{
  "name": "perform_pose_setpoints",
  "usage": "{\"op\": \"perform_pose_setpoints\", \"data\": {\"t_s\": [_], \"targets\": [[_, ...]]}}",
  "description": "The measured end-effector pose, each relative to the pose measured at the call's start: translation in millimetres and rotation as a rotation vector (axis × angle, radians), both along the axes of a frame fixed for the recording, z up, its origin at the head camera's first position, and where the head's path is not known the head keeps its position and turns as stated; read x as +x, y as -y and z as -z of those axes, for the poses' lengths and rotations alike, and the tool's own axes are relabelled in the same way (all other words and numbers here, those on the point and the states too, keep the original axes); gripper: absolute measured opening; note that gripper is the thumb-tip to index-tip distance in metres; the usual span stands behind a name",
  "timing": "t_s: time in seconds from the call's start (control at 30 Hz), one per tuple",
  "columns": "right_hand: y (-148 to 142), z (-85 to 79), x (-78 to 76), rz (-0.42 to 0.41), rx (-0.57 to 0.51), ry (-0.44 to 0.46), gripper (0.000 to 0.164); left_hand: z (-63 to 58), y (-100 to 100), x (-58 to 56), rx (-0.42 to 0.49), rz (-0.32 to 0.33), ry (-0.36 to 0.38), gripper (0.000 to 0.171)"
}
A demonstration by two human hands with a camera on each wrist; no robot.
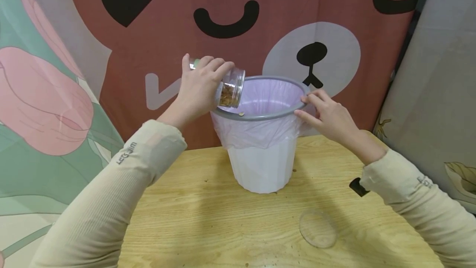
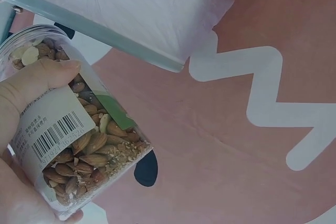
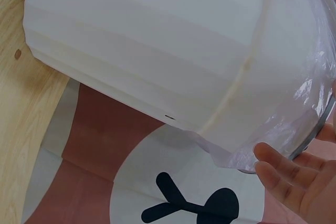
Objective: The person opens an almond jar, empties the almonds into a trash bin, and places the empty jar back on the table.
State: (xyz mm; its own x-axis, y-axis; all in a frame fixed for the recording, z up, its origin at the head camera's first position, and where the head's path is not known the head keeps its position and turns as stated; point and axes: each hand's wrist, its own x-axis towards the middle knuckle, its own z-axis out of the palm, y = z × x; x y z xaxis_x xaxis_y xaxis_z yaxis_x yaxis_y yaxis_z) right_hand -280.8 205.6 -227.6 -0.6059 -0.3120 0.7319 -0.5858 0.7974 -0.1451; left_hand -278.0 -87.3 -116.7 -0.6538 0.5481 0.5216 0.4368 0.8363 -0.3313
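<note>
My left hand (image 1: 202, 84) grips a clear jar (image 1: 232, 88) of nuts, its mouth tilted over the left rim of a white trash bin (image 1: 262, 164). In the left wrist view almonds (image 2: 81, 166), paler nuts and fine crumbs show behind the jar's barcode label (image 2: 55, 124). A pinkish translucent bag (image 1: 256, 131) lines the bin and folds over its grey rim. One small pale nut piece (image 1: 241, 114) lies on that rim. Over on the right side, my right hand (image 1: 331, 117) holds the rim between thumb and fingers.
A round clear lid (image 1: 317, 228) lies on the wooden table (image 1: 238, 226) in front of the bin. Close behind stands a curtain (image 1: 160, 32) with a bear print. A small black piece (image 1: 358, 187) shows beside the right sleeve.
</note>
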Motion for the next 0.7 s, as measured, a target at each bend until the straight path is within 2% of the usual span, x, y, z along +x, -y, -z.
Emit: {"op": "perform_pose_setpoints", "data": {"t_s": [0.43, 0.7], "targets": [[1.2, -1.8, 3.0, 0.000, -0.002, 0.015, 0.032, 0.8, -5.3, -1.1, -0.055, -0.019, -0.041, 0.067], [0.8, -1.9, 2.6, 0.011, -0.003, 0.020, 0.032, 2.5, -5.8, -2.4, -0.068, -0.024, -0.038, 0.065]]}}
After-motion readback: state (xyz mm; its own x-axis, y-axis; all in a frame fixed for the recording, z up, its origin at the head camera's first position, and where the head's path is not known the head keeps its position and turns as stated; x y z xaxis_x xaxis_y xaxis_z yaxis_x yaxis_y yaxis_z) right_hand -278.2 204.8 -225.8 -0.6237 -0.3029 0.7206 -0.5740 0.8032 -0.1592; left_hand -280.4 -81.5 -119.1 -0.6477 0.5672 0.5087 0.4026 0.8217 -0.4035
